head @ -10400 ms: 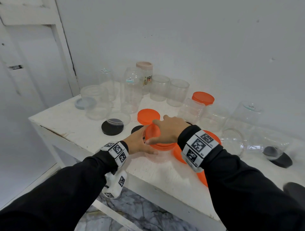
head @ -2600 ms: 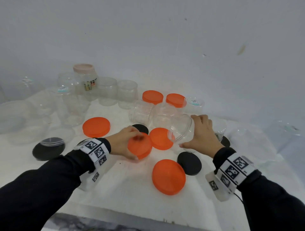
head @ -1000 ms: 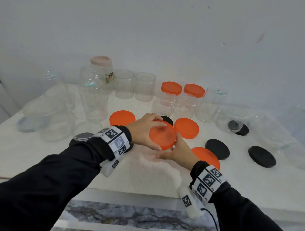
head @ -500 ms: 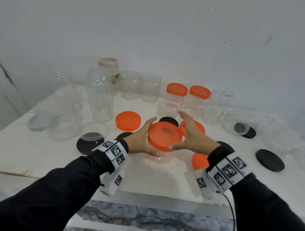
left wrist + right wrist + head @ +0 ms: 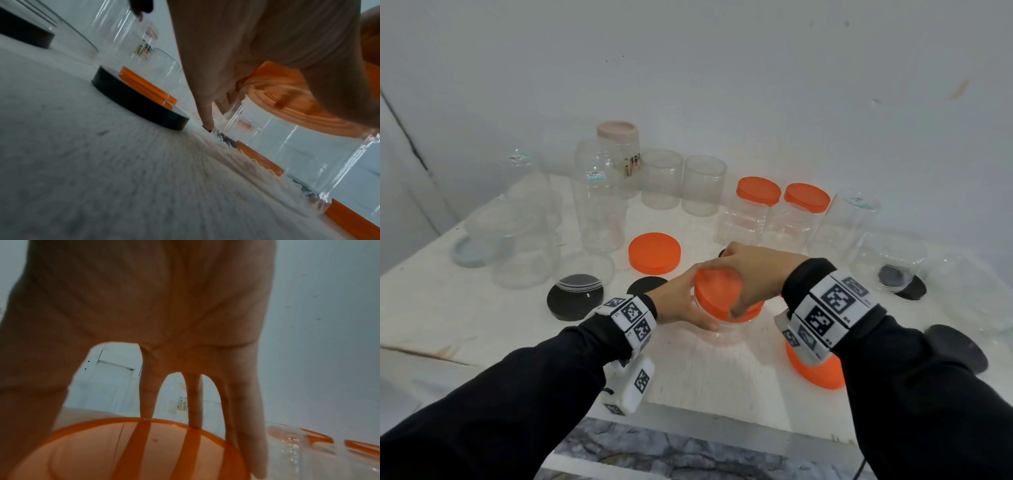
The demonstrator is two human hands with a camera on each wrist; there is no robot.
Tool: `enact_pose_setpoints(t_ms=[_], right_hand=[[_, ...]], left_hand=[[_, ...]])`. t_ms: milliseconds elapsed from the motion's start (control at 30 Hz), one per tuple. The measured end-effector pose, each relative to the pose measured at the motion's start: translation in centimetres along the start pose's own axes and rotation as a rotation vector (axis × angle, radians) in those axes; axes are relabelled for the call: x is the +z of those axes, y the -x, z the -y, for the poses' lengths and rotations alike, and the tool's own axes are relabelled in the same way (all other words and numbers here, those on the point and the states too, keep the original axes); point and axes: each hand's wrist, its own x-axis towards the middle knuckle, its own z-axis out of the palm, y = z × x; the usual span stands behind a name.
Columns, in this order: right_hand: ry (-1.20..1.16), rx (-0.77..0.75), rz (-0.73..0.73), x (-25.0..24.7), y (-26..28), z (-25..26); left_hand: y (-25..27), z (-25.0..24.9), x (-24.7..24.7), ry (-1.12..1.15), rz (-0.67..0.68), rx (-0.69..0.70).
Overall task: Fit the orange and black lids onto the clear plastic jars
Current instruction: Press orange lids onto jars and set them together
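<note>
**Right hand now clamped over the orange lid**

Half a second back my right hand (image 5: 753, 270) was only hovering open beside the orange lid (image 5: 717, 291); now it has come down on top, fingers (image 5: 193, 402) spread and curled over the far rim, thumb on the near edge. So it's got a proper grip on the lid. My left hand (image 5: 681, 305) stays wrapped round the side of the clear jar (image 5: 719, 334) underneath, one fingertip (image 5: 207, 120) reaching down to the white table (image 5: 482, 329). The lid sits on the jar's mouth, near the front middle of the table. Can't tell from here if it's fully seated. The jar looks empty.

Around it: two more jars with orange lids (image 5: 758, 190) already on stand at the back, both empty as far as I can see. Left of them are two open clear tumblers (image 5: 703, 185), a tall bottle (image 5: 599, 205) and a jar with a pinkish lid (image 5: 618, 132). A loose orange lid (image 5: 654, 251) lies behind my hands, another (image 5: 822, 371) under my right wrist. A black lid (image 5: 573, 298) lies at the left with a clear disc on it, and another black lid (image 5: 959, 346) at the right.
</note>
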Motion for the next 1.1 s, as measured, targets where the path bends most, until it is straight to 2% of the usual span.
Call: enact_pose_setpoints(t_ms=[467, 933, 1100], right_hand=[[0.046, -0.007, -0.087, 0.4, 0.5, 0.4], [0.000, -0.176, 0.023, 0.3, 0.6, -0.4], [-0.010, -0.163, 0.014, 0.4, 0.5, -0.9]], left_hand=[[-0.2, 0.0, 0.1, -0.048, -0.068, -0.007], [0.0, -0.2, -0.1, 0.009, -0.035, -0.004], [0.0, -0.2, -0.1, 0.028, -0.033, -0.013]])
